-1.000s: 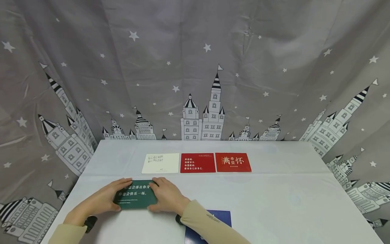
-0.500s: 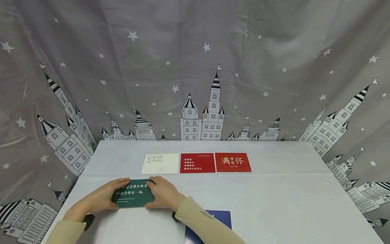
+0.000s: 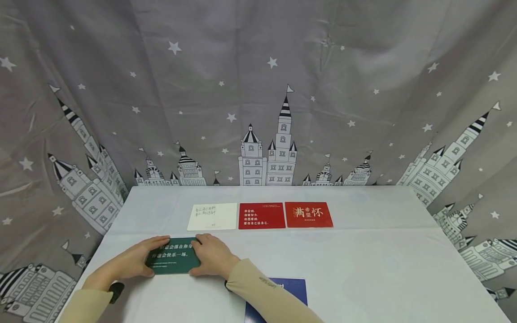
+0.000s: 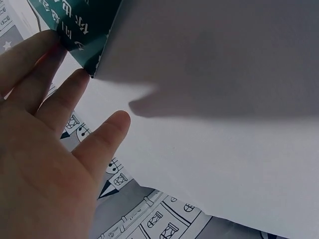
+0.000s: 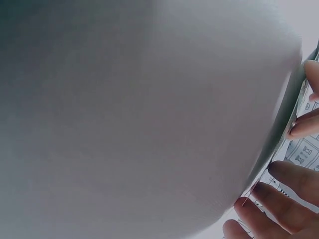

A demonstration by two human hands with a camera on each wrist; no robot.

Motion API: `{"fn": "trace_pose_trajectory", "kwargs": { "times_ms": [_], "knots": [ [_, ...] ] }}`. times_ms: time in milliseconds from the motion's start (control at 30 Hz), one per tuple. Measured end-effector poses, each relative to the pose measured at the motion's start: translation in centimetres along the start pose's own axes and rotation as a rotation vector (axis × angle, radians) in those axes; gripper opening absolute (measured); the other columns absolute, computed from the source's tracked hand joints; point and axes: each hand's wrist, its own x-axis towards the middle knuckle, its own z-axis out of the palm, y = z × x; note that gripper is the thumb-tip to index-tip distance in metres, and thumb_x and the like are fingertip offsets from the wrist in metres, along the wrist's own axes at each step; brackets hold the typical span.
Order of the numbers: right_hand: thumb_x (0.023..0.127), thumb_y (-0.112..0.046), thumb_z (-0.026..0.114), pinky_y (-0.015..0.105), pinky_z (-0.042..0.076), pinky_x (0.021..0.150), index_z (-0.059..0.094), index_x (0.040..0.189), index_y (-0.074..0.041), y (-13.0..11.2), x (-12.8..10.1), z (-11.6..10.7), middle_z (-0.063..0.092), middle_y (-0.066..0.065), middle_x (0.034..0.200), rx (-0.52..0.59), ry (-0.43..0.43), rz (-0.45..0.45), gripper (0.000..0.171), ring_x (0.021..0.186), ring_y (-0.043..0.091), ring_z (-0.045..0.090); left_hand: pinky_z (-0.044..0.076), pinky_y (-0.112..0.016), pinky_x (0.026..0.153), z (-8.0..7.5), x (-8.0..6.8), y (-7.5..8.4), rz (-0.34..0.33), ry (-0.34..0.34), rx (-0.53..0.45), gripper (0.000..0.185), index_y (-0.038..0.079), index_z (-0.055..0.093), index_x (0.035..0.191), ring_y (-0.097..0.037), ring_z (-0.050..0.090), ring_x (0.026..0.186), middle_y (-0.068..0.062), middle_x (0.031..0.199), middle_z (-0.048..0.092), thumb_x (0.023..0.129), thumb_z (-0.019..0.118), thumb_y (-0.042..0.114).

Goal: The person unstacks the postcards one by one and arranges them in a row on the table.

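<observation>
Left hand (image 3: 131, 260) and right hand (image 3: 214, 256), fingers parted, grip a rectangular, printed green card (image 3: 173, 260) by its ends, near the table's left edge (image 3: 120, 215).

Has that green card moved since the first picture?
Yes: in the head view, the green card has shifted slightly left, judged against the white card lying behind it.

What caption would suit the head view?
Left hand and right hand hold a green card near a cream card and two red cards.

My left hand (image 3: 135, 259) and right hand (image 3: 214, 256) have moved the green rectangular card with white lettering (image 3: 173, 256) slightly leftward.
</observation>
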Motion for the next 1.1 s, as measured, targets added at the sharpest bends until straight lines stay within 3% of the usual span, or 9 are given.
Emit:
{"fn": "trace_pose_trajectory", "kwargs": {
  "times_ms": [267,767,1100],
  "knots": [
    [0.08,-0.06,0.066,0.021,0.031,0.105,0.053,0.137,-0.013,-0.4,0.1,-0.2,0.048,0.001,0.14,-0.063,-0.023,0.015,0.075,0.128,0.013,0.042,0.028,-0.068,0.097,0.0,0.0,0.0,-0.022,0.004,-0.014,0.093,-0.01,0.043,0.136,-0.056,0.031,0.126,-0.032,0.141,0.036,0.054,0.085,0.003],
    [0.084,-0.054,0.065,0.018,0.028,0.106,0.049,0.139,-0.012,0.2,-0.2,0.0,0.044,0.002,0.144,0.016,-0.028,0.014,0.072,0.132,0.012,0.038,0.026,-0.069,0.098,0.2,-0.2,0.0,-0.017,0.013,-0.007,0.093,-0.01,0.042,0.137,-0.057,0.027,0.128,-0.033,0.143,0.033,0.056,0.085,0.005],
    [0.085,-0.053,0.065,0.018,0.029,0.105,0.049,0.14,-0.013,0.6,-0.8,-0.8,0.043,0.003,0.145,0.084,-0.029,0.02,0.07,0.133,0.012,0.038,0.021,-0.068,0.101,0.1,-0.4,1.4,-0.009,0.029,-0.04,0.095,-0.007,0.041,0.139,-0.055,0.024,0.13,-0.03,0.144,0.035,0.056,0.085,0.008]
  ]
}}
